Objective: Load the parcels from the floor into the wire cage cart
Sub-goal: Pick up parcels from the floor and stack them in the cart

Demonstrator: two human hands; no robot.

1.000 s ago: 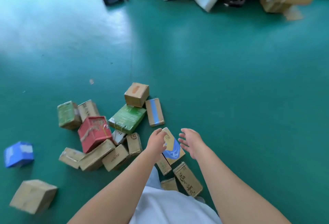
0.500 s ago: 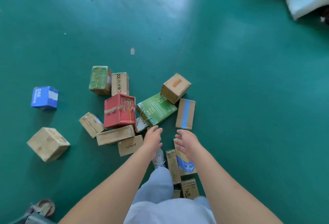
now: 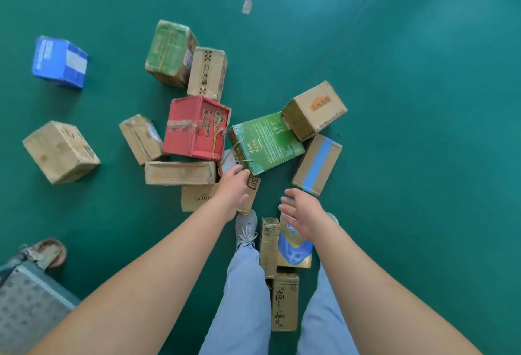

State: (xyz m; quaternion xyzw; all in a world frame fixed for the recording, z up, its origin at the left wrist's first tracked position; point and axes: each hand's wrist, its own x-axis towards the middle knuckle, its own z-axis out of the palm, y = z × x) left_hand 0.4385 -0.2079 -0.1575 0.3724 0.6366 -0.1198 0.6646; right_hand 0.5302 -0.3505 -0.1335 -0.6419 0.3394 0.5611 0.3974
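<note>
The left hand [image 3: 232, 189] reaches with curled fingers, seemingly empty, to the green box [image 3: 266, 142]; the right hand [image 3: 303, 212] hovers, fingers spread, over the floor [image 3: 423, 157].

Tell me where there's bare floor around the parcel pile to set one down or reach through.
Bare green floor lies right of the blue-striped carton, and between the blue box and the green-taped carton. Around the red box and the flat green box the parcels touch, as do those between the feet.
</note>
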